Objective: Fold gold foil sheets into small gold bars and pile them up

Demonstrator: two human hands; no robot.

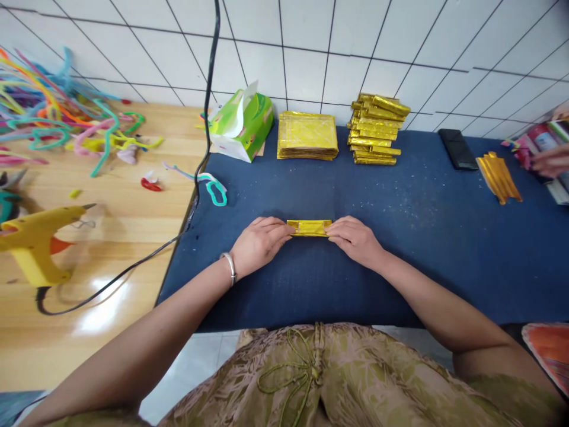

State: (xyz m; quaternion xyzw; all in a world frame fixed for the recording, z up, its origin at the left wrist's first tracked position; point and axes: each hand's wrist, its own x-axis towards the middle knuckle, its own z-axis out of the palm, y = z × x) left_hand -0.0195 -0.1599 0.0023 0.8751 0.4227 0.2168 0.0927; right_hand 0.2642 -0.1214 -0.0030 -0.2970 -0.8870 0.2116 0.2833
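Head view: left hand (259, 243) and right hand (354, 239) fingers pinch the folded gold foil paper (309, 228) by its ends; uneven pressure could skew its crease.

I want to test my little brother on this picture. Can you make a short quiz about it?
1. True or false: both hands pinch the folded gold strip on the blue cloth.
2. What stands left of the flat gold stack? A) tissue box B) black phone C) glue gun
3. Fill in: the bracelet is on the ___ wrist.

Key
1. True: the left hand holds one end, the right hand the other.
2. A: the green tissue box stands just left of it.
3. Left.
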